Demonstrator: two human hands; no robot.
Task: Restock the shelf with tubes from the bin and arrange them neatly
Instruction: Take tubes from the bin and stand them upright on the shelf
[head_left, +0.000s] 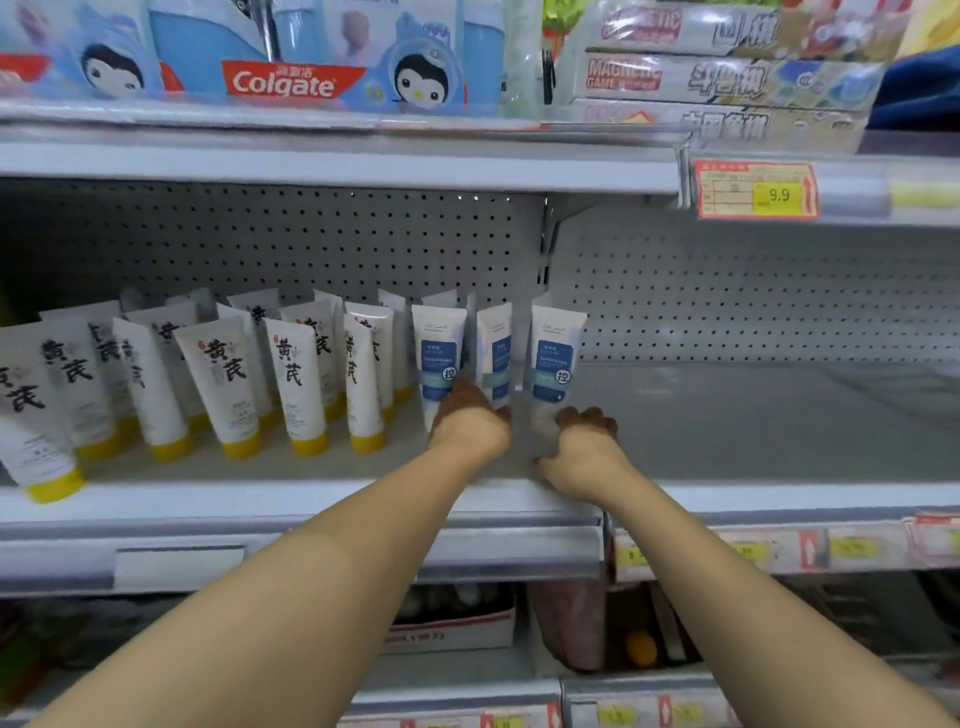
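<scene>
On the middle shelf (291, 499), I have the right hand (582, 457) gripping a blue-label tube (553, 358) upright; the left hand (470, 426) lies flat-fingered against its neighbour (438, 353). Placement step, I judge; squaring the row comes next.

The left hand (470, 427) hides the bottom of a blue-label tube (438, 353). Beside it, the right hand (582, 452) covers another tube's cap. Lower-shelf price tags (852, 548) are blurred.

Both arms outstretched, left hand (470, 421) and right hand (584, 452) curled
</scene>
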